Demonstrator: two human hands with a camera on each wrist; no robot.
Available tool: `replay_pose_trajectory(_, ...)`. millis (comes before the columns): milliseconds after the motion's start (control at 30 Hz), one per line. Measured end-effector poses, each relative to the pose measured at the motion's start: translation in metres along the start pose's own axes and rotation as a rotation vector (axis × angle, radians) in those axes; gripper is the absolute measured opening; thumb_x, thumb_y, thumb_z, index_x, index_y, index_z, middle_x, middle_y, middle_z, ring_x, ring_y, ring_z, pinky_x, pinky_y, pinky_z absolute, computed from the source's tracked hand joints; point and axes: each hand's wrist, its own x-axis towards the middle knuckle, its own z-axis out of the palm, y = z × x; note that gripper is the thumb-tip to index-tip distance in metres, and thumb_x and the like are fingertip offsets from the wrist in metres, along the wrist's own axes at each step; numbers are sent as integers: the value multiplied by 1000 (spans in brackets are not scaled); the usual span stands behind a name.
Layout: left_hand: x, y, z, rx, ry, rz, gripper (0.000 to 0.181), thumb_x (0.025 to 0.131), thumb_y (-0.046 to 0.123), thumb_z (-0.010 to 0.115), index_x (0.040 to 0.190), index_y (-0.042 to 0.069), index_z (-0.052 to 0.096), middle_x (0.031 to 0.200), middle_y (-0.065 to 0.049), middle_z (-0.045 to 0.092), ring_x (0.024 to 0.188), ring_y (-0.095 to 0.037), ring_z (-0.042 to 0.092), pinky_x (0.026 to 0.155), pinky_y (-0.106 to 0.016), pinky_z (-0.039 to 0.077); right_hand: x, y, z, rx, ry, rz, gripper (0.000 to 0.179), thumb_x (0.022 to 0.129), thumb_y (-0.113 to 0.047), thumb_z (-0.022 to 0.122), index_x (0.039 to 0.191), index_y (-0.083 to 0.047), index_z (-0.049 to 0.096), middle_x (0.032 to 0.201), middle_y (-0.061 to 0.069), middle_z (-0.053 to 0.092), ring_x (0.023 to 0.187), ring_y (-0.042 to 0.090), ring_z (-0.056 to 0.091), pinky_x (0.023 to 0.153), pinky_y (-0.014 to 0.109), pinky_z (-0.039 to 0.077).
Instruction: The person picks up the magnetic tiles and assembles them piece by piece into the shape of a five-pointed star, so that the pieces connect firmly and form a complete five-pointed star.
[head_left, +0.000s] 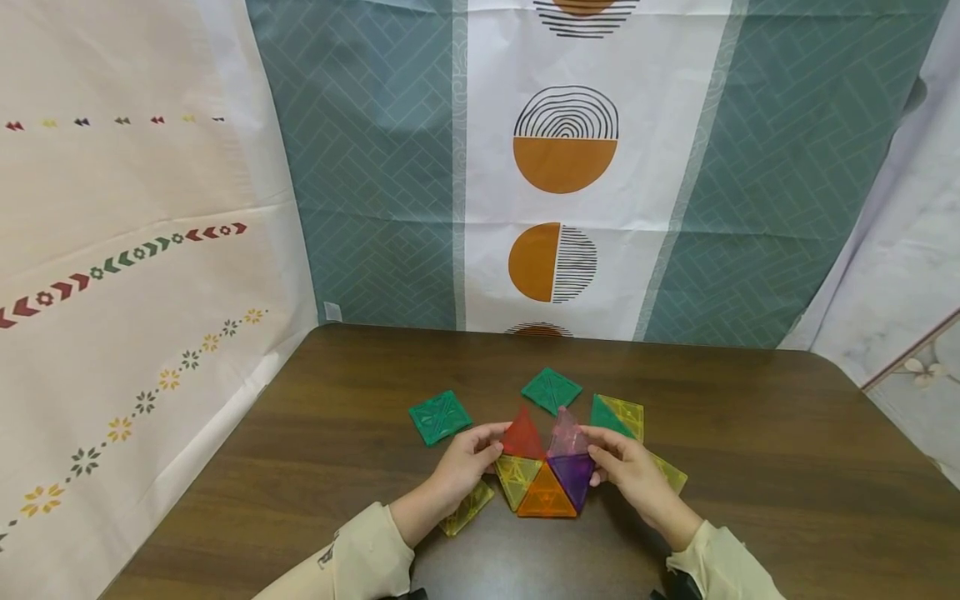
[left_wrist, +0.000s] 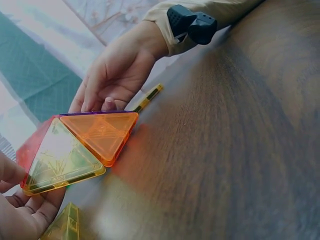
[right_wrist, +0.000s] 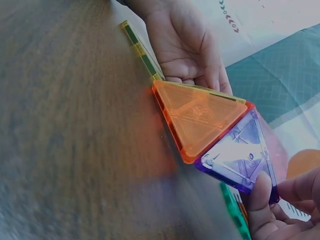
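Note:
Triangular magnetic tiles stand joined edge to edge in a fan: red [head_left: 522, 437], yellow [head_left: 517, 477], orange [head_left: 547, 493], purple [head_left: 573, 475] and pink [head_left: 567, 435]. A gap separates the red and pink tips. At the fan's left side my left hand [head_left: 463, 465] pinches it where red meets yellow. My right hand [head_left: 633, 473] pinches the opposite side, its thumb on the purple tile [right_wrist: 240, 155] in the right wrist view. From the left wrist view, the orange tile [left_wrist: 102, 132] and yellow tile [left_wrist: 62, 160] tilt up from the table.
Green square tiles [head_left: 440, 416] [head_left: 551, 390] lie behind the hands on the brown table [head_left: 330, 467]. A green-and-yellow pair [head_left: 618, 416] lies at the back right. Yellow tiles are partly hidden beside the left hand [head_left: 468, 507] and behind the right hand [head_left: 671, 473]. Patterned cloths hang behind.

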Motion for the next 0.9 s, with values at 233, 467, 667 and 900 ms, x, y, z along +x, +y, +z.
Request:
replay_pose_trajectory(233,0,1,0,18,-27,7,35,100,3,44,132,-5,53,118,-25,61,90,-9,59,75,-25,52,0,-1,2,-14,-17,-3,44,102,-10,44,139,14,39,106,6,60,69,6,55,64,20,53)
replay_pose_trajectory(467,-1,4,0,25,-72,-4,34,100,6,44,132,-4,54,122,-24,61,89,-9,59,73,-26,51,1,1,4,-36,-35,-25,42,101,-11,45,136,13,44,98,6,62,66,6,55,61,20,52)
replay_pose_trajectory(667,-1,4,0,39,-106,2,33,101,8,45,129,-5,56,120,-24,62,87,-8,59,71,-25,51,2,2,6,-73,-44,-41,40,102,-13,46,134,10,49,105,17,63,63,7,55,61,23,53)
replay_pose_trajectory(900,2,4,1,92,-94,9,30,99,6,47,125,-5,59,116,-23,64,87,-10,60,69,-24,53,2,2,5,-96,-35,-52,39,101,-13,47,132,10,51,108,23,62,62,7,55,60,23,53)
